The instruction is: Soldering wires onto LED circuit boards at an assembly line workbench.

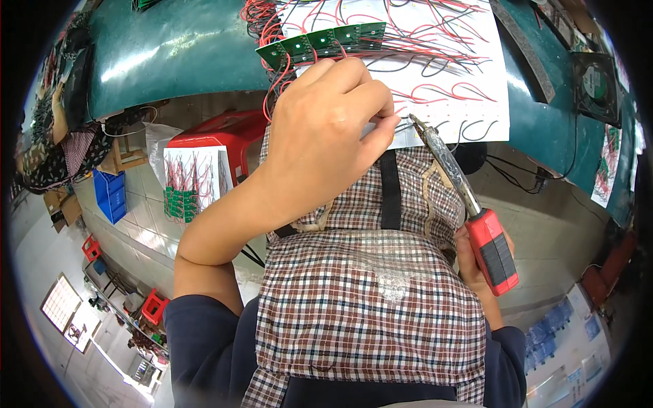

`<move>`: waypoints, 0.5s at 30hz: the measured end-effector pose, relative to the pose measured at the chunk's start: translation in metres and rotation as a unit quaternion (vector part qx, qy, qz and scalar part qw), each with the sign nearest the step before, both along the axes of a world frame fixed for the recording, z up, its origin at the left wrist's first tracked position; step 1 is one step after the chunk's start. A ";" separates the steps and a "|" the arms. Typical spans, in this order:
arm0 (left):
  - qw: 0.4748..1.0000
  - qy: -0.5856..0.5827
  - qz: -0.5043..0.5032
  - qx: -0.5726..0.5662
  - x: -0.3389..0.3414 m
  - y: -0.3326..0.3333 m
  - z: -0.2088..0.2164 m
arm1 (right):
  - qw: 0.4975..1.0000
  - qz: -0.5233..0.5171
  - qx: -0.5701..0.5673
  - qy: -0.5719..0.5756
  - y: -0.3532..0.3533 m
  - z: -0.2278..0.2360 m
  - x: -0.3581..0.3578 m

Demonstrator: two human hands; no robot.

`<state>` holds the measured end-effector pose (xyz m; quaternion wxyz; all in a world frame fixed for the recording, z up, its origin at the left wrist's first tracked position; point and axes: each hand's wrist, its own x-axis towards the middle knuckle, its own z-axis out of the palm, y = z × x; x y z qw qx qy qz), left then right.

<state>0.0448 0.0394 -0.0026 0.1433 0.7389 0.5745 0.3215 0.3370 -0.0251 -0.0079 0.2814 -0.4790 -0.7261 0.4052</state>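
My left hand (330,119) is closed in a pinch over the near edge of a white panel (500,75), a thin dark wire (405,125) at its fingertips. My right hand (468,257), partly hidden, grips a soldering iron (491,248) by its red and black handle. The iron slants up and left, its tip very near the pinched wire; whether they touch I cannot tell. Rows of red and black wires (469,92) stand out from the panel. Just beyond my left hand, a strip of green circuit boards (297,46) lies across the wires.
A green-topped table (190,51) carries the panel, with a grey bar (524,51) and a small fan (596,85) on the right. Left of my lap, a red stool (238,132) stands beside another wired white sheet (197,170). A blue bin (110,196) sits on the floor.
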 end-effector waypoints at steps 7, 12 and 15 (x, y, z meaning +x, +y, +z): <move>1.000 0.006 0.001 0.003 0.001 -0.001 -0.001 | 1.000 0.010 0.000 -0.019 0.002 0.006 -0.002; 1.000 0.003 0.005 0.008 0.002 0.000 -0.004 | 0.998 0.035 0.036 -0.036 0.006 0.007 -0.004; 1.000 0.003 0.007 0.008 0.003 0.000 -0.004 | 0.999 0.023 0.024 -0.039 0.005 0.008 -0.004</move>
